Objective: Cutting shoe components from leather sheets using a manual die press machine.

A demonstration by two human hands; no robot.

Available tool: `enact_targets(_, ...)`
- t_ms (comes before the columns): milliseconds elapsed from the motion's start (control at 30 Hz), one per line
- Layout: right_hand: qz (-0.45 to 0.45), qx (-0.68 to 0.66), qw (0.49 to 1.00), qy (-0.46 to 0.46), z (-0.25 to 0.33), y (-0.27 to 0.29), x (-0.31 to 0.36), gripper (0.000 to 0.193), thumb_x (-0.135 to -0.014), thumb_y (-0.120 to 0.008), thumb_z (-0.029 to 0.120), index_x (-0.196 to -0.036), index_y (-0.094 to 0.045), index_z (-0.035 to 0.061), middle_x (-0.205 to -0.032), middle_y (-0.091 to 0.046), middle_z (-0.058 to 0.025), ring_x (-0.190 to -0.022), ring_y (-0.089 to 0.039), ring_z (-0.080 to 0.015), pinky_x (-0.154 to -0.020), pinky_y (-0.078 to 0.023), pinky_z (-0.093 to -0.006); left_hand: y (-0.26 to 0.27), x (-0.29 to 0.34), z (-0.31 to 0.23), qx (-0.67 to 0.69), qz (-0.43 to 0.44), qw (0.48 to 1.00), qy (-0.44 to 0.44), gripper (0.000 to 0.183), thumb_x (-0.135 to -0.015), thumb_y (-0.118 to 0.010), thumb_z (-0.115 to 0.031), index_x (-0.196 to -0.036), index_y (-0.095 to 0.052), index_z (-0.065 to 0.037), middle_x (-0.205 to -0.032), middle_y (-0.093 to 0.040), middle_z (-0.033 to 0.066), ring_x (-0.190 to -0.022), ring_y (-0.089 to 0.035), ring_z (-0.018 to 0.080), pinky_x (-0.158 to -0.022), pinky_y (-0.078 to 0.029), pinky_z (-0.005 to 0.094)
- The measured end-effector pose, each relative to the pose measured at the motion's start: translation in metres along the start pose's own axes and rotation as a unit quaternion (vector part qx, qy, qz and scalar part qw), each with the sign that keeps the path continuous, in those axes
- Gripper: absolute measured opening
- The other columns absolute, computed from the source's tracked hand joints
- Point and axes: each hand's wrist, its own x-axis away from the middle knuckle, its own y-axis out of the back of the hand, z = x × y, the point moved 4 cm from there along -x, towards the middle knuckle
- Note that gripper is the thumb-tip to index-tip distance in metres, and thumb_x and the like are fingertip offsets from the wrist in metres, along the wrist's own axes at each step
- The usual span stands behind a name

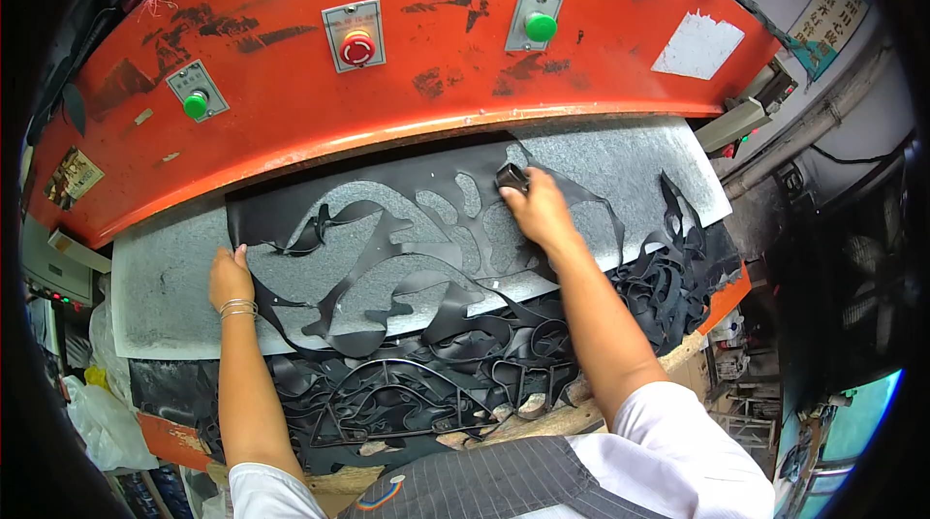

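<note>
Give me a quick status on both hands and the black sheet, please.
Left hand pinching black sheet by its left edge. Right hand gripping small dark tool over sheet. Sheet has large cutouts. Black scraps heaped on near side.

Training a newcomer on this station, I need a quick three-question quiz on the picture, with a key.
1. Multiple choice: What colour is the round button between the two green buttons?
A) yellow
B) red
C) blue

2. True or false: The right hand holds a small black object.

3. Short answer: At which edge of the dark cut-out sheet is the left hand?

Key:
1. B
2. True
3. The left edge
</note>
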Motion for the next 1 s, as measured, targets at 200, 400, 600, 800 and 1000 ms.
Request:
enact_targets(200,-0.014,0.177,0.983,-0.043,-0.047,0.062,-0.013,0.055,-0.072,-0.077,0.05,-0.099,-0.07,0.0021,-0.126,-0.053,-0.0208,-0.121,-0.047,-0.0374,-0.099,-0.039,-0.0447,0.0,0.002,-0.004,0.008,-0.038,0.998,-0.055,0.038,-0.092,-0.06,-0.04,-0.086,-0.056,-0.002,-0.086,-0.067,0.0194,-0.079,-0.062,0.0436,-0.068,-0.049,0.0514)
enact_targets(400,0.183,0.043,0.981,-0.048,-0.054,0.065,-0.015,0.054,-0.072,-0.079,0.045,-0.097,-0.068,-0.0024,-0.102,-0.067,-0.0249,-0.09,-0.066,-0.038,-0.081,-0.05,-0.0415,-0.011,-0.013,0.057,0.168,0.053,0.976,-0.128,0.036,-0.082,-0.074,-0.026,-0.069,-0.053,0.0,-0.063,-0.059,0.0163,-0.056,-0.052,0.0267,-0.056,-0.042,0.0422)
enact_targets(600,0.211,0.043,0.972,-0.098,-0.068,0.109,0.033,0.05,-0.069,-0.081,0.042,-0.09,-0.069,-0.0024,-0.087,-0.068,-0.021,-0.084,-0.067,-0.0341,-0.078,-0.051,-0.0396,0.006,0.008,0.104,0.193,0.133,0.967,-0.098,0.036,-0.075,-0.08,-0.022,-0.065,-0.053,0.0,-0.053,-0.05,0.0092,-0.05,-0.043,0.0193,-0.051,-0.039,0.0383)
enact_targets(800,0.031,-0.108,0.994,0.003,-0.117,0.173,0.058,0.039,-0.069,-0.084,0.031,-0.087,-0.069,-0.0005,-0.104,-0.064,-0.0159,-0.097,-0.061,-0.0253,-0.085,-0.047,-0.0344,0.078,0.062,0.035,0.064,-0.102,0.962,-0.243,0.02,-0.081,-0.071,-0.016,-0.09,-0.062,-0.001,-0.088,-0.062,0.0116,-0.08,-0.058,0.026,-0.072,-0.047,0.0378)
enact_targets(1000,0.114,-0.088,0.977,0.158,-0.025,0.109,0.015,0.038,-0.076,-0.073,0.003,-0.113,-0.063,0.0048,-0.104,-0.063,-0.0084,-0.098,-0.061,-0.0218,-0.089,-0.048,-0.0337,0.063,0.184,-0.219,0.292,0.096,0.775,-0.553,0.043,-0.075,-0.078,-0.03,-0.108,-0.065,-0.005,-0.104,-0.065,0.0127,-0.099,-0.059,0.0324,-0.087,-0.047,0.0411)
